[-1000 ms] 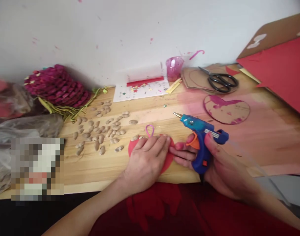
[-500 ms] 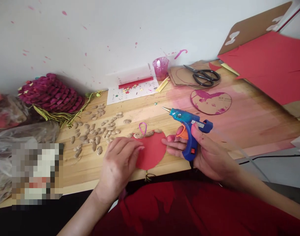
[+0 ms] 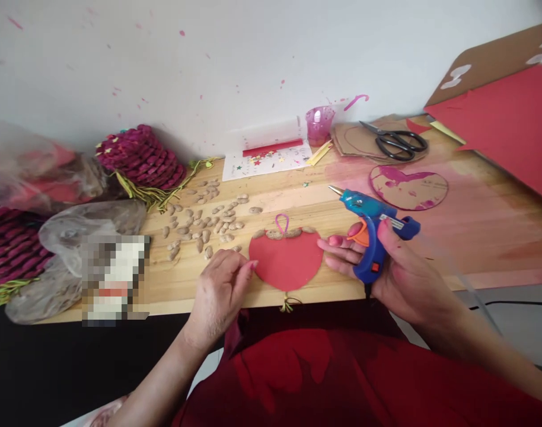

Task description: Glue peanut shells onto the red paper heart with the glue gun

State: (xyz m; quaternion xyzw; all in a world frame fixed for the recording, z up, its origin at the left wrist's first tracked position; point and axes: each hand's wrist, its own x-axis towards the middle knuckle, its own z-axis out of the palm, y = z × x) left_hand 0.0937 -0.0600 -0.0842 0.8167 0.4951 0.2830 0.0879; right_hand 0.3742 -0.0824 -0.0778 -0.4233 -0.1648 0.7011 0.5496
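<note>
A red heart-shaped piece (image 3: 285, 264) lies near the table's front edge. Peanuts in shells (image 3: 276, 234) line its top edge, around a pink loop (image 3: 281, 223), and a green tassel (image 3: 287, 304) hangs from its tip. My left hand (image 3: 222, 287) is closed at the heart's left edge, thumb against the curled fingers; whatever they may pinch is hidden. In my right hand (image 3: 393, 270) is a blue glue gun (image 3: 369, 228) with an orange trigger, its nozzle pointing up and left. The outstretched fingers of that hand reach the heart's right edge.
Loose peanuts (image 3: 204, 222) are spread on the left. Bundled magenta peanut crafts (image 3: 142, 157) and plastic bags (image 3: 93, 228) lie beyond them. Black scissors (image 3: 399, 142) rest on cardboard at the back, near a pink cup (image 3: 319, 124), a cardboard heart (image 3: 408, 188) and red sheets (image 3: 506, 127).
The camera view has shifted, so the table's things appear further right. My left hand has drawn back left from over the red heart, uncovering its left side. The glue gun stays in my right hand.
</note>
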